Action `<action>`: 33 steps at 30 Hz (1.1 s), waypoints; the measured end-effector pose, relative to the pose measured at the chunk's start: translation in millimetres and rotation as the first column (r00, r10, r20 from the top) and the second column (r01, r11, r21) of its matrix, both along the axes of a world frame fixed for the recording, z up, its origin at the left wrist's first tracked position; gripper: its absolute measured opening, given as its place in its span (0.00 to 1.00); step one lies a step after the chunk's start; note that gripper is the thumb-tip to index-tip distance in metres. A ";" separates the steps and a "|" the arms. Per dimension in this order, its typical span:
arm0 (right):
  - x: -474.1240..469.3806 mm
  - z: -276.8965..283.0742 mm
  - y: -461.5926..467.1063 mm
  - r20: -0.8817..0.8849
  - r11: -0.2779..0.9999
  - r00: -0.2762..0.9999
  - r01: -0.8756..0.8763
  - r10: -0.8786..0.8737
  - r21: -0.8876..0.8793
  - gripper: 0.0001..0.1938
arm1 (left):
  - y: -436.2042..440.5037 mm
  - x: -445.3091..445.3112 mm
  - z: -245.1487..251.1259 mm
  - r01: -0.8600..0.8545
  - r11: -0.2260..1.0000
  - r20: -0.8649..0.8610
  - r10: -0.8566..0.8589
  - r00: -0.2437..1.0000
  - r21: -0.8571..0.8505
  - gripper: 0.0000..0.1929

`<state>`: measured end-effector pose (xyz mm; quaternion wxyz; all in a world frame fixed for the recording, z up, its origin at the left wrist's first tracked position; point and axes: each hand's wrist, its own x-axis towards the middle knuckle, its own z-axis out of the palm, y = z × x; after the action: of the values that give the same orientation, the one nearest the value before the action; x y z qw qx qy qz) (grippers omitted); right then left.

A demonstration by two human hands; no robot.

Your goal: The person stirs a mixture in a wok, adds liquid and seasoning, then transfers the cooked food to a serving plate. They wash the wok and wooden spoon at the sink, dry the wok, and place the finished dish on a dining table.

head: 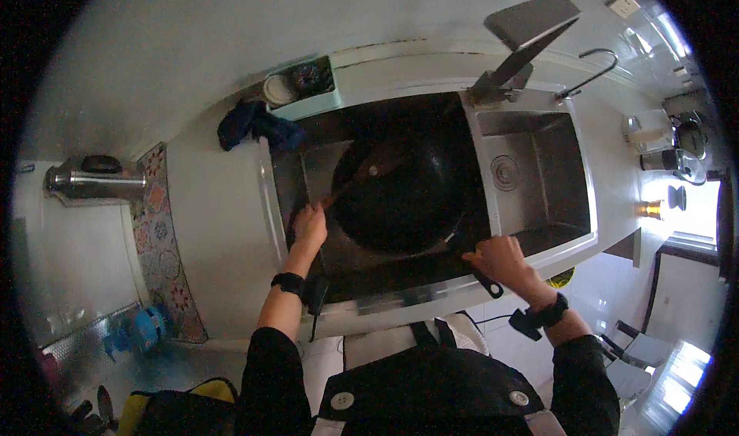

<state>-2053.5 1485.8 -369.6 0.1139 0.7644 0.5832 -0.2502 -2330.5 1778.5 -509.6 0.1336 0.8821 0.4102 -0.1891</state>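
Observation:
A dark wok (404, 199) lies in the larger basin of a stainless steel double sink. My right hand (502, 260) is closed around the wok's black handle (492, 288), whose end with a hanging hole sticks out below the fist. At the wok's left side, my left hand (310, 225) grips the end of a slim brownish utensil (340, 192) that reaches over the wok; its far end is too dark to make out. Both wrists wear black bands with small devices attached. The inside of the wok is mostly dark.
A grey faucet (508, 61) rises behind the divider, beside a small curved tap (594, 69). The smaller basin (519, 176) has a round drain. A pale green caddy (306, 89) and dark blue cloth (254, 125) sit behind the sink. A metal thermos (95, 179) lies far left.

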 end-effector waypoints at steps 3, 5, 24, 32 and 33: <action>70.3 19.3 24.8 -0.075 0.907 0.987 0.158 -0.140 0.390 0.12 | -2.2 4.1 9.1 -0.118 0.986 -0.018 0.117 0.993 -0.122 0.22; 140.9 22.0 67.8 0.025 0.731 0.955 0.211 -0.297 0.649 0.09 | -12.7 8.4 25.7 -0.112 0.972 0.065 0.128 0.990 -0.205 0.22; 105.5 -21.4 -1.9 -0.948 0.491 0.251 0.862 -0.194 0.128 0.22 | 18.7 -43.8 119.0 -0.596 0.799 0.839 0.376 0.392 -0.079 0.14; 77.4 9.1 -44.7 -0.919 0.611 0.343 0.775 -0.194 0.160 0.22 | 169.0 -393.0 258.4 -0.445 0.159 0.119 0.836 0.535 0.881 0.28; 80.2 10.3 -51.4 -0.922 0.601 0.334 0.784 -0.196 0.156 0.22 | 160.5 -426.0 270.7 -0.476 0.129 0.152 0.848 0.508 0.870 0.25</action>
<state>-1973.4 1434.4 -359.3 -0.5087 0.6826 0.3251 -0.4119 -2756.5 1939.0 -238.9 -0.3174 0.4799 0.8162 -0.0525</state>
